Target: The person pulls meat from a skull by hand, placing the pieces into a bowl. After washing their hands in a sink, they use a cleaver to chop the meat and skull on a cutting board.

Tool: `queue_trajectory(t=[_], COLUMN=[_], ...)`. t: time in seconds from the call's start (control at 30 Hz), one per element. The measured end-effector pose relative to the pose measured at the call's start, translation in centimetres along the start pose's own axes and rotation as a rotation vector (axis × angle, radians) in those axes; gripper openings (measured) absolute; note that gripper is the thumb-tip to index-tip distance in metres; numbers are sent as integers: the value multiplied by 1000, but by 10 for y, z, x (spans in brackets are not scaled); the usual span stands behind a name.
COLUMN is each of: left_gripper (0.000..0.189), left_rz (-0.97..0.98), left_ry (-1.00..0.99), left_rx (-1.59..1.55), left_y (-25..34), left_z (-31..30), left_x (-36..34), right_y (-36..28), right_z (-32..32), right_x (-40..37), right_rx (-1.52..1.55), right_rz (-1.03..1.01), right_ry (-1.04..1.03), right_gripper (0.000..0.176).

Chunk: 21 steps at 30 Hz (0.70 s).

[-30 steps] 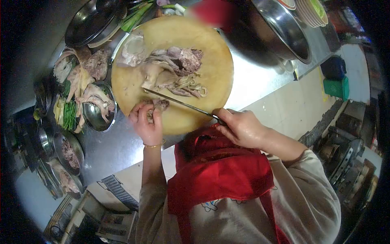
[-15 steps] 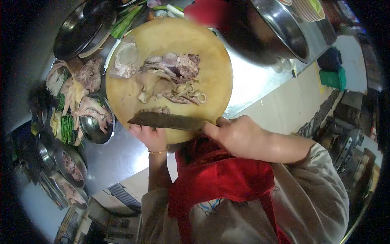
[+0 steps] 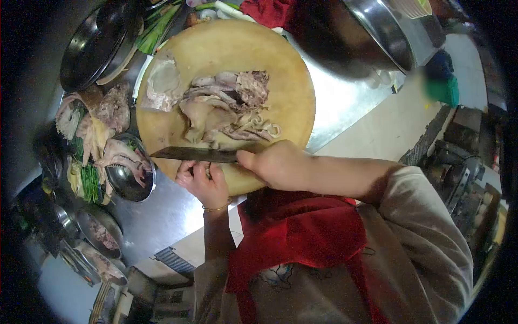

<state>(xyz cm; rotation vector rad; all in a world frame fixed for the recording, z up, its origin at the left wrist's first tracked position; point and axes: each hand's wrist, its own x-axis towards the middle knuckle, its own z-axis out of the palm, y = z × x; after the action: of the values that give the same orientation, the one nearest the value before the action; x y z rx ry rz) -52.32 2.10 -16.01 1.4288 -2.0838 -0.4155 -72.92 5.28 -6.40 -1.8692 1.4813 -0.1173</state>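
Observation:
My right hand (image 3: 280, 164) is wrapped round the handle of a cleaver (image 3: 197, 155), whose dark blade points left across the near part of a round wooden chopping board (image 3: 226, 46). Just on the near side of the blade is my left hand (image 3: 208, 183), its fingers curled and their tips partly hidden by it; what they hold, if anything, cannot be made out. Beyond the blade lies a heap of cooked-looking sliced meat (image 3: 221, 105). A flat pale piece of meat (image 3: 163, 86) rests at the board's left side.
Left of the board are more meat pieces (image 3: 114, 110), a metal bowl (image 3: 129, 181) and chopped greens (image 3: 90, 183). A dark pan (image 3: 89, 54) stands at the back left. Back right is a large metal basin (image 3: 377, 32), beside a red cloth (image 3: 267, 12).
My right hand and the cleaver have moved left and slightly away from me. My left hand has shifted a little right, its fingers more curled. The view has shifted slightly.

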Motion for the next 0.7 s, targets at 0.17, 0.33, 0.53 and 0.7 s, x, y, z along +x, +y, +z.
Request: queue_trajectory(t=[0.17,0.33,0.53,0.7], left_gripper=[17,32,41,47], left_rz=[2,51,101,91], left_ry=[-13,-34,-30,-95], left_rx=[-17,11,63,64], left_y=[3,-5,-8,-16], left_z=[-4,-1,-2,-2], left_x=[0,-5,-2,-7], right_y=[22,-9,-19,-15], right_z=[1,-43,-49,-37], right_x=[3,-63,-73,-50], right_rx=[78,-100,-107,-93], right_rz=[-37,8,32,17], right_ry=[143,-70,-133,-159], right_gripper=[25,31,33,36])
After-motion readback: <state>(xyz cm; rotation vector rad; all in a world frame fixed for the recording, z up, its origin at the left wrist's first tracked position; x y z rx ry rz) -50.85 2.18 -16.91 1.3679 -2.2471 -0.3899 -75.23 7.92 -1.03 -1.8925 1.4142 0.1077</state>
